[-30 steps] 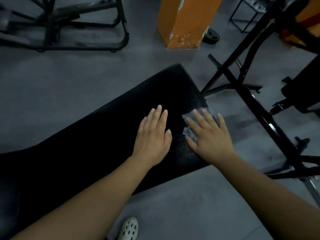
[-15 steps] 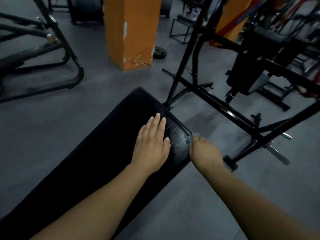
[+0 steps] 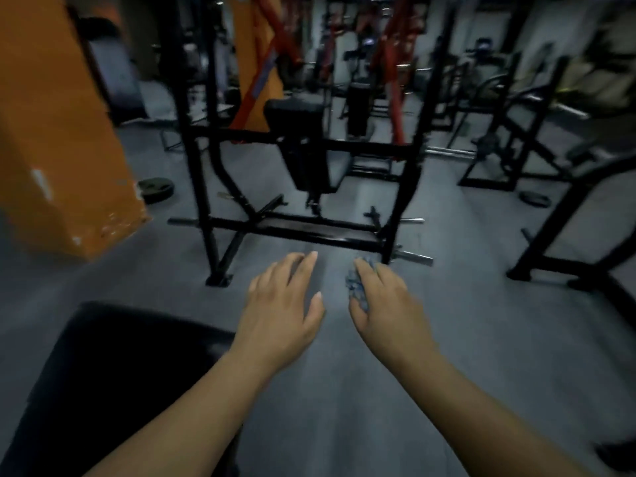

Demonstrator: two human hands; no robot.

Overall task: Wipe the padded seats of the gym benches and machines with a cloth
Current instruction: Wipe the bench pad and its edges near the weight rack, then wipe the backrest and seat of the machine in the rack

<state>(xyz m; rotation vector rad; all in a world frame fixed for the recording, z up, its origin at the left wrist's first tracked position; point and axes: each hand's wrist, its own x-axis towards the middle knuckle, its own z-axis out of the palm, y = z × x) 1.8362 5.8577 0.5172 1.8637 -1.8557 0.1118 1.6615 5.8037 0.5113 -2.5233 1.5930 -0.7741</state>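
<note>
Blue cloth [image 3: 354, 287] sits bunched in my right hand [image 3: 382, 301], my left hand [image 3: 282, 304] spread empty beside it, and the next padded seat [image 3: 296, 115] lies straight ahead, its pad running away from me.

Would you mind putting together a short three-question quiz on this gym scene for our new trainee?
1. True or false: the left hand is pressed flat on the black bench pad.
2. Which hand has the blue cloth in its grip?
A) left
B) right
C) neither
3. Fill in: the round weight plate on the floor lies next to the ______ pillar.

Key:
1. False: it hangs open over the grey floor, past the pad's end.
2. B: the right hand has the cloth bunched in it.
3. Orange.
</note>
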